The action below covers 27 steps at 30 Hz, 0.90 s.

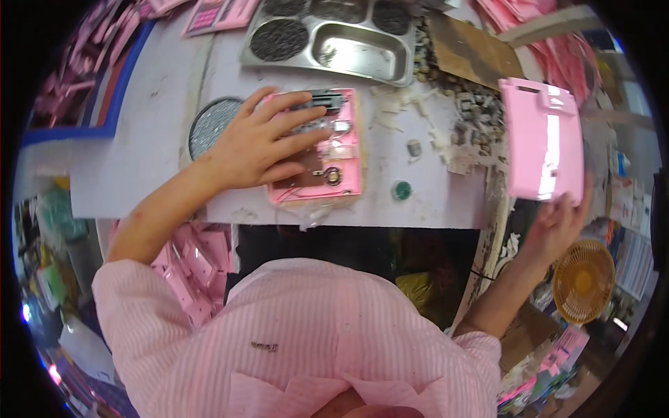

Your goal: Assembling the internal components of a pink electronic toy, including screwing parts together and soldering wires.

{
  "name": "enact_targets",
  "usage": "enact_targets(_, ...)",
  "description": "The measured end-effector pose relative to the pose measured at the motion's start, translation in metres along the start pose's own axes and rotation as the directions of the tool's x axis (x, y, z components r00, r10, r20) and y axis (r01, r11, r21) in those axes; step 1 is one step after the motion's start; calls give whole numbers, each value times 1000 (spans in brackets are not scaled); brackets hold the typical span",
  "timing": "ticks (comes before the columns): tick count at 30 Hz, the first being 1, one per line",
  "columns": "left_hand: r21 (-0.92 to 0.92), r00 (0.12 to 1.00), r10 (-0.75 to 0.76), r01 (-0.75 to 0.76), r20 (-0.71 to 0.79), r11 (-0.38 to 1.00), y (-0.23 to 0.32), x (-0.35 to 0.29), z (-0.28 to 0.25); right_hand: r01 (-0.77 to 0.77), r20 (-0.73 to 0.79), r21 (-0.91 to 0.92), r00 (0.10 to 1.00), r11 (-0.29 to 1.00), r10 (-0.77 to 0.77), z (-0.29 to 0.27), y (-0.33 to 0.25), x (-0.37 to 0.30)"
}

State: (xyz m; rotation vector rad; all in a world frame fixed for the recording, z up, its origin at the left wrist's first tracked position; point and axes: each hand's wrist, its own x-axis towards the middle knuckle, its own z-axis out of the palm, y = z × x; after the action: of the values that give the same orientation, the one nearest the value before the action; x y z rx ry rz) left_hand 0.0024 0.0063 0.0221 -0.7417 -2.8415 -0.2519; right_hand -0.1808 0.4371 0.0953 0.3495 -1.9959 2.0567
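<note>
My left hand [261, 143] lies with its fingers spread over an opened pink plastic casing [354, 171] on the white table. Inside the casing, a dark slotted part shows at the far end and a small round metal part nearer me; the hand hides much of the left side. Off to the right, my right hand [563, 226] grips a glossy pink plastic cover [528, 143] by its near edge and holds it up beside the table. The fingertips behind that cover are hidden.
A metal compartment tray [401, 68] with dark small parts stands at the far side. Left of the casing is a round dish [202, 132] of small metal pieces. A green-topped round item [401, 190], a pile of small metal parts [479, 118] and cardboard [474, 49] lie rightward.
</note>
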Motion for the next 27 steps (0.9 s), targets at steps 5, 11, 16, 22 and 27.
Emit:
enact_targets(5, -945, 782, -534, 233, 322, -228, 53, 22, -8, -339, 309, 410, 925, 847, 220, 119, 24, -103)
enact_targets(11, -957, 577, -814, 196, -64, 215, 54, 27, -3, -317, 499, -26, 818, 948, 288, 171, 40, -104)
enact_targets(16, -667, 657, -753, 541, -44, 511, 65, -7, 6, -67, 619, -353, 731, 933, 287, 146, 52, -145)
enact_targets(22, -758, 578, -816, 531, -4, 379, 52, -22, 34, 127, 712, -473, 638, 872, 293, 166, 61, -135)
enact_targets(27, -751, 468, -882, 562, -58, 347, 79, -29, 35, 335, 817, -405, 550, 851, 173, 165, 77, -124)
